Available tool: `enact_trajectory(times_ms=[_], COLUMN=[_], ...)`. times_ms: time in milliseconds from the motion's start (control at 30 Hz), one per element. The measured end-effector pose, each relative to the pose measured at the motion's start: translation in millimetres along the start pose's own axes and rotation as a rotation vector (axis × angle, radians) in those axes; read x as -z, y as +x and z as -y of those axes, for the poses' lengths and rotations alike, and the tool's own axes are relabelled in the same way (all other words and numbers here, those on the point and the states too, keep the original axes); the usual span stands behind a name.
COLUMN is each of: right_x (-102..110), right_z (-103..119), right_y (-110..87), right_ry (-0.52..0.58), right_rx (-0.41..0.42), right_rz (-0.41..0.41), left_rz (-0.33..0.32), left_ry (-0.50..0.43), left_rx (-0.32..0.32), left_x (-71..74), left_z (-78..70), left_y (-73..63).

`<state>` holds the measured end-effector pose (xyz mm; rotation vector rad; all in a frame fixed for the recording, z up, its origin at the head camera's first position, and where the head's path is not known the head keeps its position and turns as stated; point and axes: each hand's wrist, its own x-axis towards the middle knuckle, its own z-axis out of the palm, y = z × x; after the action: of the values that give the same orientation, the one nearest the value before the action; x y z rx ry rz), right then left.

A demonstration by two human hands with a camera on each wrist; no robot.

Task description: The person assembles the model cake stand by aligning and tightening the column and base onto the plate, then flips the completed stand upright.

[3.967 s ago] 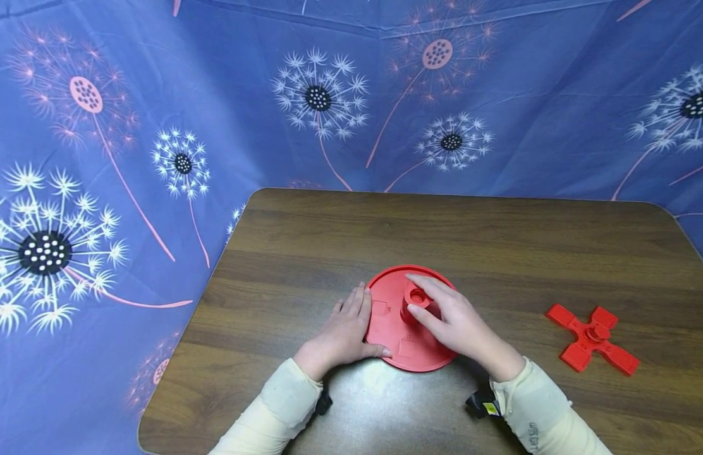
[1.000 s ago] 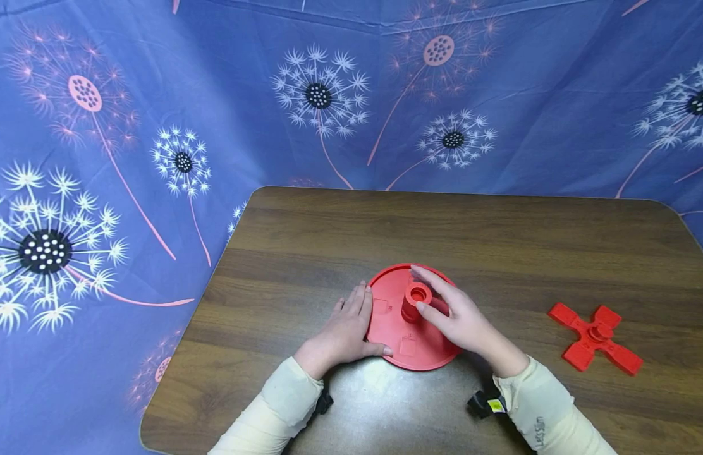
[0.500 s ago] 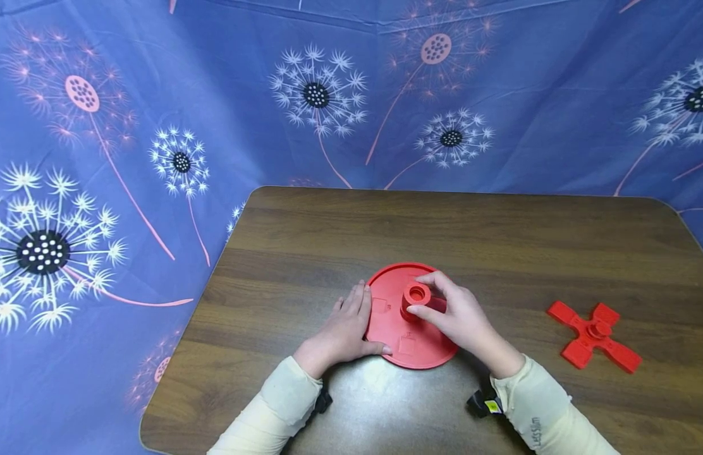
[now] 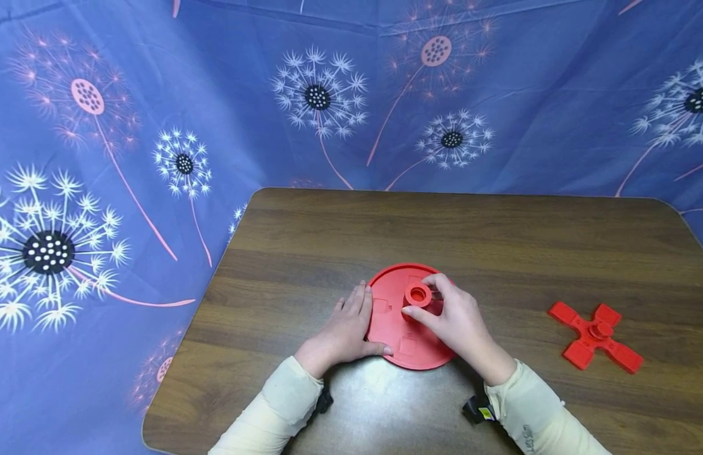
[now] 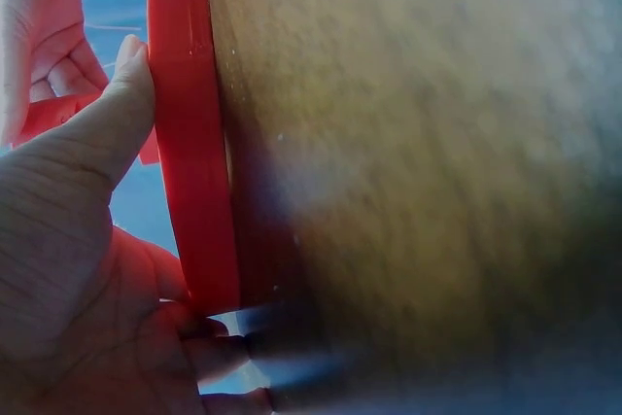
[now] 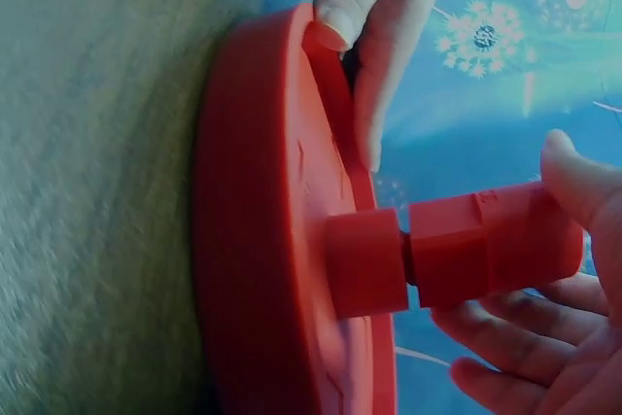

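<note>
A round red plastic base (image 4: 405, 344) with a raised rim lies on the table, its short post (image 6: 364, 264) standing at the centre. In line with that post sits a red hollow cylindrical piece (image 4: 418, 294) with a flat-sided lower part; the right wrist view shows a narrow gap between the two. My right hand (image 4: 462, 319) grips this piece between thumb and fingers from the right. My left hand (image 4: 342, 328) holds the left edge of the base, thumb over the rim (image 6: 296, 36) and fingers along its outer side.
A red cross-shaped piece (image 4: 596, 335) with a round stub at its middle lies on the wooden table (image 4: 488, 234) to the right. A blue dandelion-print cloth (image 4: 232, 95) hangs behind the table and along its left side.
My right hand's fingers were spread more loosely about the cylindrical piece a second ago and have closed in on it, with the hand turned slightly. My left hand and the base have stayed in place.
</note>
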<state>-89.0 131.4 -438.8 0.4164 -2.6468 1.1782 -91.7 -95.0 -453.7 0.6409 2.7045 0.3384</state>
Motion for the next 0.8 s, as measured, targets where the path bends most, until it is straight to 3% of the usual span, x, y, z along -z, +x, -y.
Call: enact_trajectory(times_ms=[100,333,400,533,667,800], right_x=[3.5,17.6,19.1,19.1,16.2,11.7], right_z=[-1.7,-5.2,-7.7,-11.0,-10.2,-7.0], right_y=[0.4,6.0,7.0,7.5,7.6,6.3], right_ry=[0.005,0.155,0.170,0.202,0.240,0.192], right_rx=[0.036,0.103,0.136,0.128,0.050,0.005], right_rz=[0.036,0.266,0.296,0.281,0.230,0.145], left_rz=[0.007,0.006,0.005,-0.003,-0.005,-0.005], left_ry=[-0.007,-0.011,-0.012,-0.007,-0.008,-0.015], left_rx=[0.007,0.005,0.003,-0.004,-0.005,-0.003], left_x=[0.2,-0.5,-0.8,-1.2,-0.4,0.4], left_z=[-0.7,0.3,0.4,0.6,0.4,0.4], left_y=[-0.7,-0.5,0.0,0.6,0.5,0.1])
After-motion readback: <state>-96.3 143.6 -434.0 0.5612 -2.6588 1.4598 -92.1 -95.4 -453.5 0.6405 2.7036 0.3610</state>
